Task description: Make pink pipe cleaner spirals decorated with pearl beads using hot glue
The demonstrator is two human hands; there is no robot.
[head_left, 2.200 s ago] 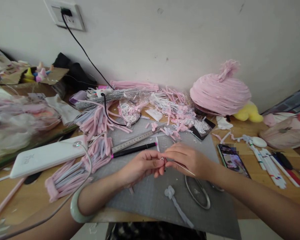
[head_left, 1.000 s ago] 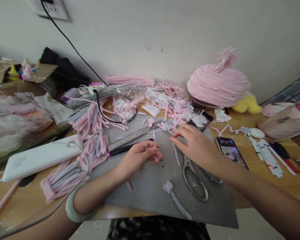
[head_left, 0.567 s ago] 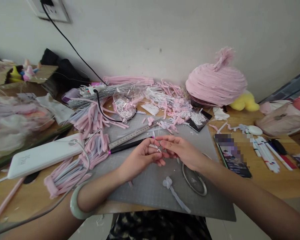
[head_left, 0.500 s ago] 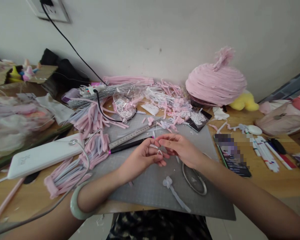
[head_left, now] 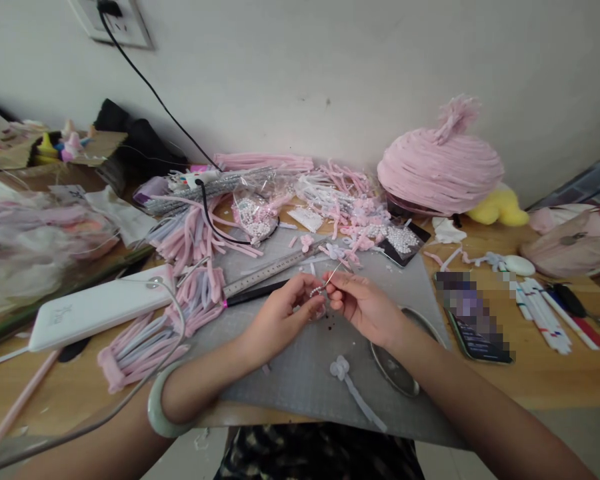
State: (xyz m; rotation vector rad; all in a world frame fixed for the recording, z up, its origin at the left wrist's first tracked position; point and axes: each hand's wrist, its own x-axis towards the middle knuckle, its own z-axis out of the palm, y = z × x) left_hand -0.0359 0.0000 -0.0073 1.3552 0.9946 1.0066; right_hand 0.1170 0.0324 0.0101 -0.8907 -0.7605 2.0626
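Note:
My left hand (head_left: 280, 315) and my right hand (head_left: 364, 305) meet over the grey cutting mat (head_left: 300, 373). My left hand pinches a short string of small white beads (head_left: 316, 291) between thumb and fingers. With closed fingers, my right hand grips a thin wire (head_left: 334, 273) that runs up from the beads. A pale green bangle (head_left: 156, 413) sits on my left wrist. A small white pipe-cleaner flower (head_left: 341, 368) with a long stem lies on the mat just below my hands.
Scissors (head_left: 400, 373) lie partly under my right forearm. A metal ruler (head_left: 270, 272) and a black pen (head_left: 256, 293) lie beyond my left hand. Pink pipe cleaners (head_left: 190, 280), a white power bank (head_left: 95, 308), a phone (head_left: 475, 320), bead trays (head_left: 403, 241) and a pink pipe-cleaner dome (head_left: 440, 175) crowd the desk.
A second ago my right hand reached out to the mat near the scissors. It has come back to my left hand and now grips a thin wire at the beads.

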